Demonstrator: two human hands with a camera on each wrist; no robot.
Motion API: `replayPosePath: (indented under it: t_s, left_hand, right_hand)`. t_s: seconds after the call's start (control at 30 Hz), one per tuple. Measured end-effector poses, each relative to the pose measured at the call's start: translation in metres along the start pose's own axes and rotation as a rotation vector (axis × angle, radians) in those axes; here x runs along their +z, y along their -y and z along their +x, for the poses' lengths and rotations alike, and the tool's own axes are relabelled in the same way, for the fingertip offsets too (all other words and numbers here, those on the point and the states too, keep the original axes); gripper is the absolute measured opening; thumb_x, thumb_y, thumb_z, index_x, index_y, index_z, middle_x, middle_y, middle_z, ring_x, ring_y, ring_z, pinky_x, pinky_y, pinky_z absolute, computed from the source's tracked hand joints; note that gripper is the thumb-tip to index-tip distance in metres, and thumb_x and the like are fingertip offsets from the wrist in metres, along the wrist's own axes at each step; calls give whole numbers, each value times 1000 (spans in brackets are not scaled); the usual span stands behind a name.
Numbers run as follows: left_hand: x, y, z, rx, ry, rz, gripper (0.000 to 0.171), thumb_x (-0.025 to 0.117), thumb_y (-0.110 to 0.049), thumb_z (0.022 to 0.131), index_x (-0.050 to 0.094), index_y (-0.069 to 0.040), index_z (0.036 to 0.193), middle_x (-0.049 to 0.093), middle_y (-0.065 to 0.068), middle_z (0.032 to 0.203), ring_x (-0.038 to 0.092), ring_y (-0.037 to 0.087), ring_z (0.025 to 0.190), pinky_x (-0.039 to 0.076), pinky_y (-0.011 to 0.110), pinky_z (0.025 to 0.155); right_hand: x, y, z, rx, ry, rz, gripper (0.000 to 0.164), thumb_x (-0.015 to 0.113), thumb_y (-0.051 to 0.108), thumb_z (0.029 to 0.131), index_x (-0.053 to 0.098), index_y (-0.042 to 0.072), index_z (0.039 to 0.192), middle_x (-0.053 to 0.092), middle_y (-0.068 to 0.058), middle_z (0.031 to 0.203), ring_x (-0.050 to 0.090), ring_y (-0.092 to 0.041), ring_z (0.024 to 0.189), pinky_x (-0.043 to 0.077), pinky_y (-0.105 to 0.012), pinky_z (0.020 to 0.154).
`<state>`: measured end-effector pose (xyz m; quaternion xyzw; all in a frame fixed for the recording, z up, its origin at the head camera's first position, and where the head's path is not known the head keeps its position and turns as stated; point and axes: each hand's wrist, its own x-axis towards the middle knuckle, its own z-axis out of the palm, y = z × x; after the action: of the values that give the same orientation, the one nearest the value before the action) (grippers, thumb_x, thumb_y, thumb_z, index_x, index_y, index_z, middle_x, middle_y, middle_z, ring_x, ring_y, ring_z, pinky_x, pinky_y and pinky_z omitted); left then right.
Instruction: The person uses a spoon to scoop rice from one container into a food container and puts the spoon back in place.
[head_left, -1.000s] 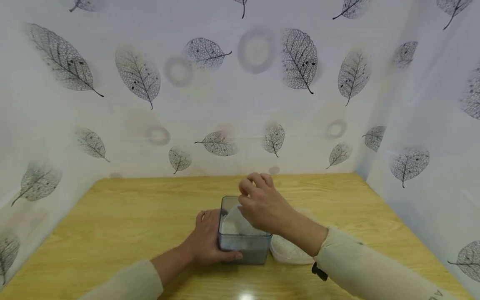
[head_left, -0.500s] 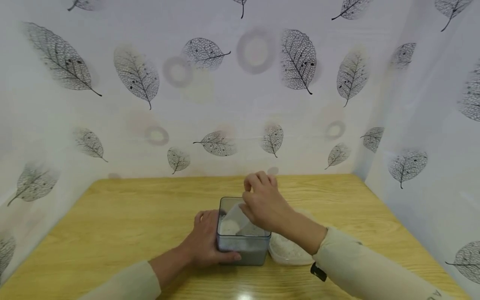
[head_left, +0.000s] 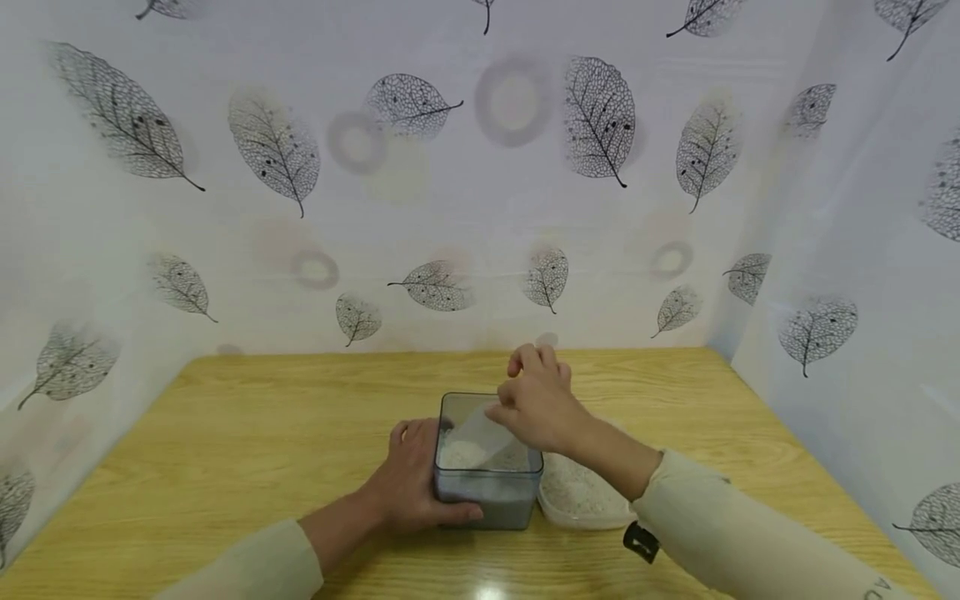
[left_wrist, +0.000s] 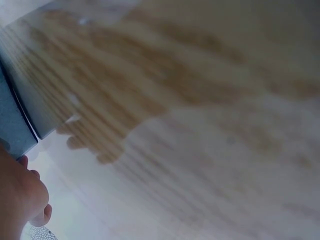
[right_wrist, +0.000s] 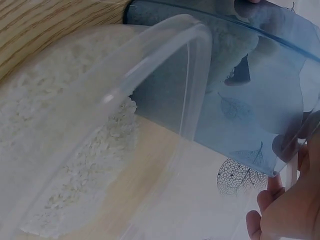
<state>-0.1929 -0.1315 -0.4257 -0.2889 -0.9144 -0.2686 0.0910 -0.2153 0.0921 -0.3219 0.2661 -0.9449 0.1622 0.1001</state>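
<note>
A translucent grey-blue storage box stands on the table with white rice inside. My left hand grips its left side, thumb along the front wall; in the left wrist view that hand shows at the lower left edge. Above the box, my right hand pinches a translucent scoop, whose blade slants down into the box towards the rice. From the right wrist view, the fingers of the right hand are near the box's rim, partly out of frame.
Right of the box and close beside it sits a clear plastic container with rice, partly under my right forearm. The wooden table ends at leaf-patterned walls at the back and sides.
My right hand has shifted a little to the right with the scoop. More of the rice in the box shows at its left. The left hand and box stay in place.
</note>
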Motion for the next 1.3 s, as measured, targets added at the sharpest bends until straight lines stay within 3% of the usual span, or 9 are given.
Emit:
replayPosePath:
  t_s: [0.27,0.6,0.97,1.3]
  left_hand:
    - [0,1,0,-2,2,10,108,70,-82,65,39,-9,137,52,3,125,46,24,120,23,51,107]
    - [-1,1,0,8,-24,4,107,70,-83,64,40,-10,135,53,1,122,46,23,118,24,51,106]
    - [-1,0,0,10,-20,19,109,73,-79,65,39,-6,139,53,5,127,46,25,119,24,54,106]
    - [1,0,-1,28,-23,15,108,71,-81,65,40,-7,138,53,3,125,46,24,119,24,53,105]
  right_hand:
    - [-6,-7,-2,68,62,132,40,68,34,92,55,20,56,40,-3,100,31,-29,102,19,-42,77]
    - [-19,-19,-3,120,52,272,40,68,31,94,58,15,58,39,-3,100,30,-30,97,19,-48,79]
    - [-32,-37,-8,160,12,323,36,66,27,95,61,15,61,45,-8,102,33,-30,101,27,-43,83]
    - [-51,-51,-21,185,-29,369,43,64,27,97,48,13,60,43,-10,101,35,-33,109,33,-47,89]
